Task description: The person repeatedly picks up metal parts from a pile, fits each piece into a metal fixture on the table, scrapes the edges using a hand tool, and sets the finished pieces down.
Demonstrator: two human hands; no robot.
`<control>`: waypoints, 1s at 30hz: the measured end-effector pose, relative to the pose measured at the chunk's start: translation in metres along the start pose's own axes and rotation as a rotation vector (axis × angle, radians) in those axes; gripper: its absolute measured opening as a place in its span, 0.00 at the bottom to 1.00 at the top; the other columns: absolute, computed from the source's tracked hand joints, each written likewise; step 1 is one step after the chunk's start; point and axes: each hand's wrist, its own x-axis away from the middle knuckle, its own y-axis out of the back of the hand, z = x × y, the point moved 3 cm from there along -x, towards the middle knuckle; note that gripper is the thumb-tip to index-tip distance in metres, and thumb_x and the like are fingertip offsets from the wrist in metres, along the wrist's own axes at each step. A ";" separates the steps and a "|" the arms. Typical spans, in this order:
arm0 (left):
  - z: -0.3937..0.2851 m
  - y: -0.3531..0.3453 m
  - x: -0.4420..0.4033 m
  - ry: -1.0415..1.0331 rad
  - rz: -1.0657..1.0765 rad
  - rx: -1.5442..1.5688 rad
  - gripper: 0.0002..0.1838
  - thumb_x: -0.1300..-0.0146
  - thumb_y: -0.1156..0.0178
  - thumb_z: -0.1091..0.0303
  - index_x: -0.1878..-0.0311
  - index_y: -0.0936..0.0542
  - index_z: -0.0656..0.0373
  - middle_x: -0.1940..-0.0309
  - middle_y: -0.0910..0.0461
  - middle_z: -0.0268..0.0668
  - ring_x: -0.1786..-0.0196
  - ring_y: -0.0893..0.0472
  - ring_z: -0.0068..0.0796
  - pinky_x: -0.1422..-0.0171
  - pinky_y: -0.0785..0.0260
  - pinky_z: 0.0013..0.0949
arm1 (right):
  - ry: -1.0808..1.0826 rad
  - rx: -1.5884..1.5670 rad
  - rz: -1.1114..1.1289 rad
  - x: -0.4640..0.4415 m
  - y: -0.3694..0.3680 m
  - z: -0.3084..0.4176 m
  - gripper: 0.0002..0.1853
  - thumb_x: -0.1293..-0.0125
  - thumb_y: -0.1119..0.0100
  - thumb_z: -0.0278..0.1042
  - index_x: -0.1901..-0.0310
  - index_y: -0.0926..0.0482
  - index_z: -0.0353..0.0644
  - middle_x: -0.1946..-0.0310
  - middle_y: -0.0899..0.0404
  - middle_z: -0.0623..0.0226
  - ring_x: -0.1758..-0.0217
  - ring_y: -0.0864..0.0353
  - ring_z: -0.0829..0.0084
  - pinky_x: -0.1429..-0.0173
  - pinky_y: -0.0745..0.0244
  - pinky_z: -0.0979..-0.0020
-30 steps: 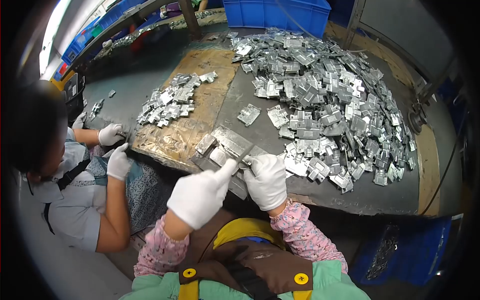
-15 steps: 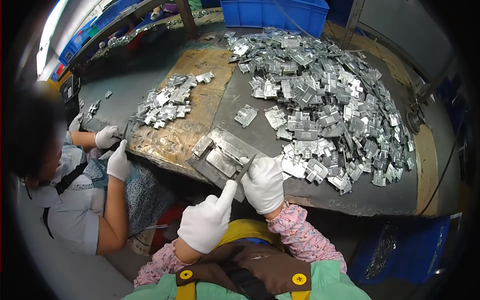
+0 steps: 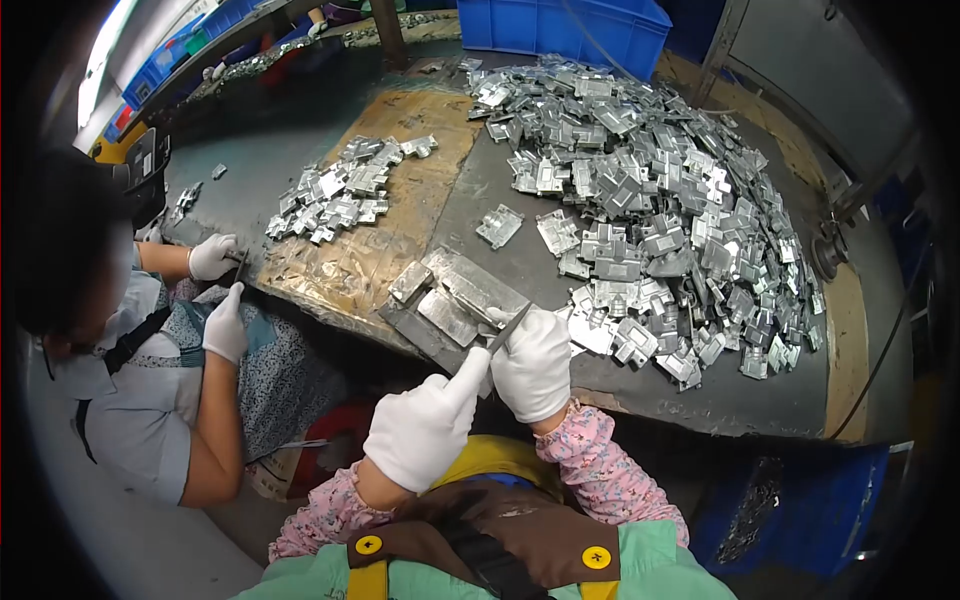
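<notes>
My left hand (image 3: 422,432) is closed round a slim dark file (image 3: 510,328), its index finger stretched along the tool. The file's pointed end slants up and right across the fingers of my right hand (image 3: 532,368). That hand is closed, with fingers curled at the right end of a metal block fixture (image 3: 465,290); what they grip is hidden by the glove and file. Both hands wear white gloves. The fixture, a grey slab with raised blocks, lies at the table's front edge. Two loose silvery cast metal parts (image 3: 500,226) lie just beyond it.
A big heap of metal parts (image 3: 650,220) covers the table's right side. A smaller pile (image 3: 335,190) lies on brown board (image 3: 410,130). At left, a co-worker's gloved hands (image 3: 220,290) hold a thin dark tool. A blue crate (image 3: 560,30) stands behind.
My left hand and the file have shifted slightly up and right, the file's tip now reaching farther past my right hand's fingers. The whole view has tilted a little. The co-worker's hands moved slightly.
</notes>
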 end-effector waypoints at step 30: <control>0.049 0.005 0.024 0.138 -0.366 0.597 0.25 0.31 0.38 0.82 0.32 0.19 0.61 0.76 0.24 0.36 0.75 0.25 0.24 0.69 0.30 0.31 | -0.546 -0.139 0.174 -0.023 -0.003 -0.013 0.12 0.35 0.30 0.40 0.63 0.13 0.38 0.68 0.17 0.50 0.63 0.17 0.47 0.58 0.24 0.50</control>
